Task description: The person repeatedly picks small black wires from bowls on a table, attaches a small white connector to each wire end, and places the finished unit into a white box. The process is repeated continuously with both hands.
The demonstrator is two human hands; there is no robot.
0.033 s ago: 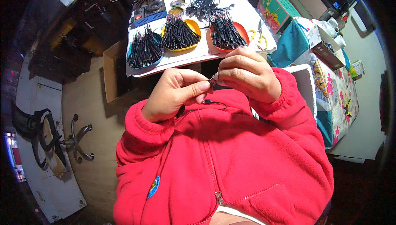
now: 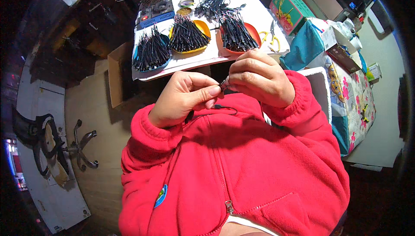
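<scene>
In front of my chest, both hands meet at a short black cable [image 2: 226, 107]. Its dark plug-like end hangs below my left fingers and a thin loop of it curves to the right against my jacket. My left hand [image 2: 183, 97] pinches the cable between thumb and forefinger. Close against it, my right hand [image 2: 262, 79] is closed with its fingertips at the same spot, on the cable's end. The fingers cover the detail of that end. Beyond my hands, bundles of black cables [image 2: 189, 36] lie in a blue tray [image 2: 163, 64], a yellow tray [image 2: 205, 26] and a red tray [image 2: 253, 32].
Yellow-handled scissors [image 2: 274, 41] lie right of the red tray on the white table [image 2: 181, 68]. More black cables [image 2: 214, 2] are heaped behind. A blue-based device [image 2: 156, 17] stands back left, a cardboard box [image 2: 111, 78] below it. At right are a green carton [image 2: 287, 11] and a flower-patterned cover [image 2: 352, 102].
</scene>
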